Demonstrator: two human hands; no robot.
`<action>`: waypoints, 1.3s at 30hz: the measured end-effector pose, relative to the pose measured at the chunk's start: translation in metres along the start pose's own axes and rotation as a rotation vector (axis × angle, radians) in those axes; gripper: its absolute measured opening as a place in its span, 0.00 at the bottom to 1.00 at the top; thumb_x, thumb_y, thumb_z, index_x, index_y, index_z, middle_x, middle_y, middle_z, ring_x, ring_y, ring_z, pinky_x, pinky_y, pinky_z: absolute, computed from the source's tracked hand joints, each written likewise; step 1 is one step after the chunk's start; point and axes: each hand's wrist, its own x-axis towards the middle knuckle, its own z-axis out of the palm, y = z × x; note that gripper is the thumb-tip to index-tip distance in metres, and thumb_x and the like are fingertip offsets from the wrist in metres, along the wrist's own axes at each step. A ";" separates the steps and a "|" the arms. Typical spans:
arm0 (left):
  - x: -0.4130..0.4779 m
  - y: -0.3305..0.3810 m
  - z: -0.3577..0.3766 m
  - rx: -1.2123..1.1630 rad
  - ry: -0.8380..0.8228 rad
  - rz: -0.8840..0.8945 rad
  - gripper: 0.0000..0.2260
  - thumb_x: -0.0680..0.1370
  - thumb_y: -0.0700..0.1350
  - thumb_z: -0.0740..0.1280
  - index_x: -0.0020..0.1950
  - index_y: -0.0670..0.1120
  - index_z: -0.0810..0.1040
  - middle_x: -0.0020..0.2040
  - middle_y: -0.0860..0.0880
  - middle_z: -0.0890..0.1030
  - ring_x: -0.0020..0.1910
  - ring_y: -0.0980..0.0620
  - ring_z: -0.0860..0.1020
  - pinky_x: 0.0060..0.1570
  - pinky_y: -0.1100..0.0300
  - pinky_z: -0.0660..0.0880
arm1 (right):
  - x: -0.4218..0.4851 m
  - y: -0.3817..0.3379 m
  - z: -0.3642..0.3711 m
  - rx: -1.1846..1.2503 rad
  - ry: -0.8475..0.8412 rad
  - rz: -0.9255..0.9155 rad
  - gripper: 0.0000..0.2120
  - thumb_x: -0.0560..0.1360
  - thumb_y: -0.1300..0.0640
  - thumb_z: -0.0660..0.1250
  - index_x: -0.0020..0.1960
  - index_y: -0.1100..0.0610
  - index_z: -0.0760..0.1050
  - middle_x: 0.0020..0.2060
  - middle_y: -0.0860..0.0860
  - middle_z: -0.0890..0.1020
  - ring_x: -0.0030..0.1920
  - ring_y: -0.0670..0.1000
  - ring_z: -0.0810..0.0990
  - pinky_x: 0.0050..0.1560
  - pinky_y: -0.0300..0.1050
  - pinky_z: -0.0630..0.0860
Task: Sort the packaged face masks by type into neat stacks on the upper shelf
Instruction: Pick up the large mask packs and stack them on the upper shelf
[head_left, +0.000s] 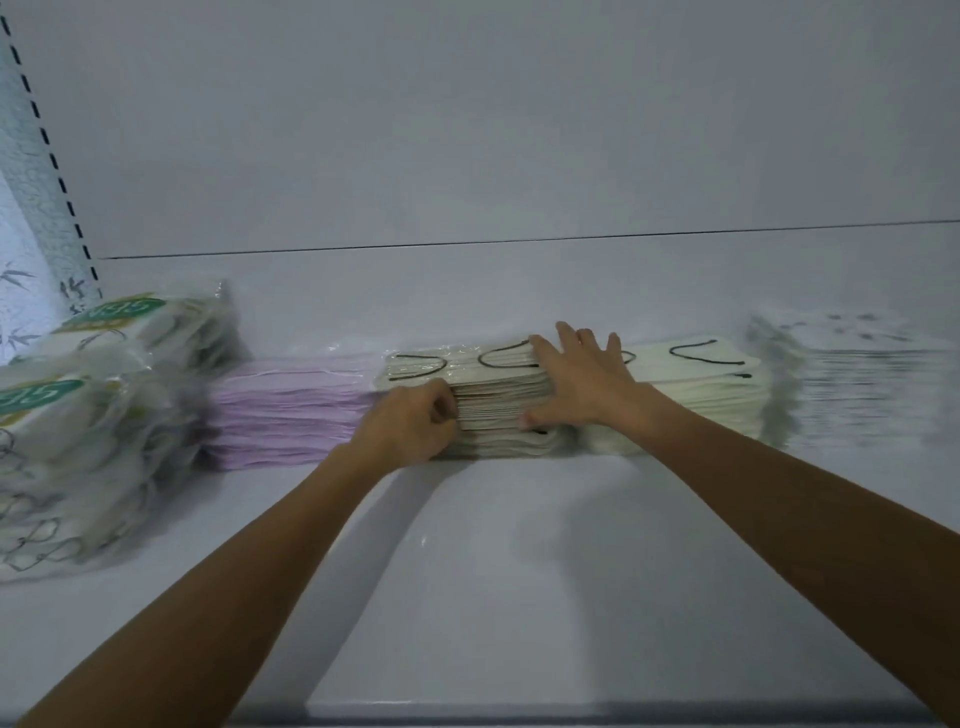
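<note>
I am looking down along both bare forearms at a white shelf (519, 571) where packaged face masks sit in a row against the back panel. My left hand (410, 421) is curled into a loose fist, knuckles pressed against the front left edge of the cream mask stack (493, 400), whose top pack shows black ear loops through clear wrap. My right hand (576, 374) lies flat on that same stack, fingers (569, 335) spread wide over the top and the thumb hooked down its front face. Touching this stack on its right is a second cream stack (701, 384) with the same black loops. Just beside the first stack on the left is a lavender mask stack (291, 410), lower and evenly layered. Further left, blurred packs with green labels (104, 374) lean in a loose, untidy heap near the shelf's slotted upright (52, 171). At the far right stands a white stack (857, 374), too blurred for me to read its markings.
</note>
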 end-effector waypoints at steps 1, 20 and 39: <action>0.002 0.002 -0.002 -0.031 0.003 -0.015 0.02 0.73 0.44 0.65 0.43 0.51 0.74 0.45 0.49 0.81 0.48 0.47 0.78 0.49 0.57 0.74 | -0.001 0.002 -0.001 0.016 0.014 -0.021 0.48 0.65 0.32 0.67 0.76 0.51 0.50 0.75 0.59 0.52 0.73 0.60 0.53 0.70 0.66 0.48; -0.015 -0.003 0.015 0.057 -0.077 0.015 0.08 0.72 0.44 0.68 0.51 0.47 0.80 0.47 0.51 0.82 0.48 0.51 0.79 0.46 0.63 0.73 | 0.005 -0.009 0.017 -0.150 0.086 -0.260 0.49 0.69 0.38 0.68 0.77 0.51 0.42 0.75 0.59 0.52 0.74 0.60 0.51 0.69 0.71 0.46; 0.017 0.126 0.063 0.068 -0.079 0.301 0.08 0.74 0.46 0.66 0.51 0.46 0.75 0.45 0.52 0.78 0.50 0.48 0.76 0.43 0.61 0.67 | -0.056 0.152 0.000 0.026 0.090 -0.054 0.34 0.74 0.36 0.61 0.74 0.48 0.58 0.73 0.51 0.63 0.72 0.53 0.61 0.71 0.49 0.57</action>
